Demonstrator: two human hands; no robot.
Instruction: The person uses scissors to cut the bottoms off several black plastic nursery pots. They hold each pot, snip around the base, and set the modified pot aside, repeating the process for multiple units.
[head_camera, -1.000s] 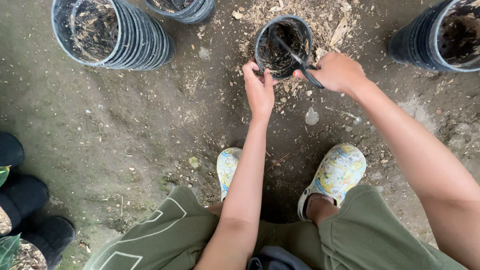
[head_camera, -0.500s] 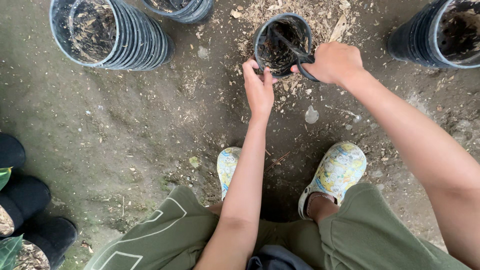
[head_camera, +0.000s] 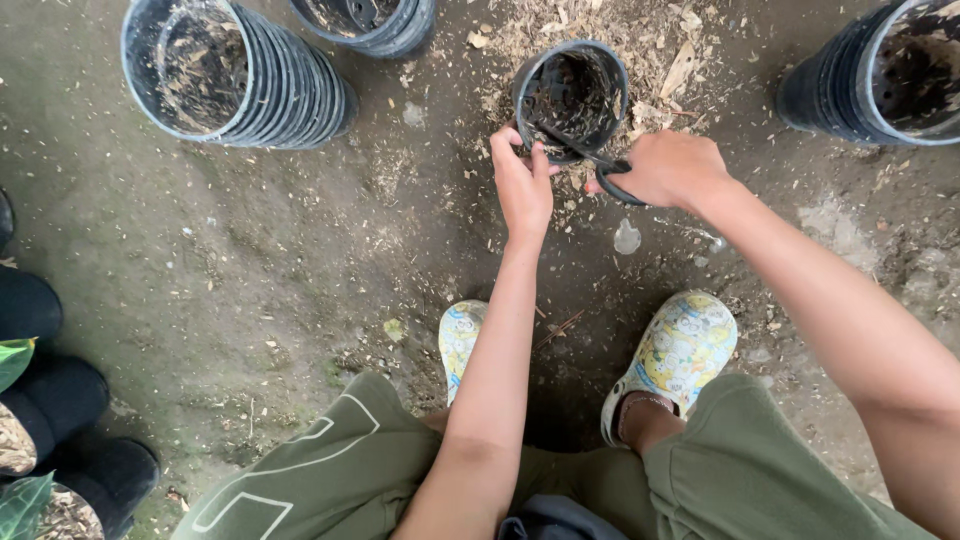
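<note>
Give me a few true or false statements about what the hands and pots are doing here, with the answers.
1. The left hand grips the near rim of the single black pot. True.
2. The right hand holds a trowel. False: it holds black-handled scissors, blades reaching the pot's rim.
3. The pot stands on a wooden table. False: it sits on the dirt ground.
4. A stack of nested pots lies tilted at upper left. True.
5. The person wears patterned clogs. True.
</note>
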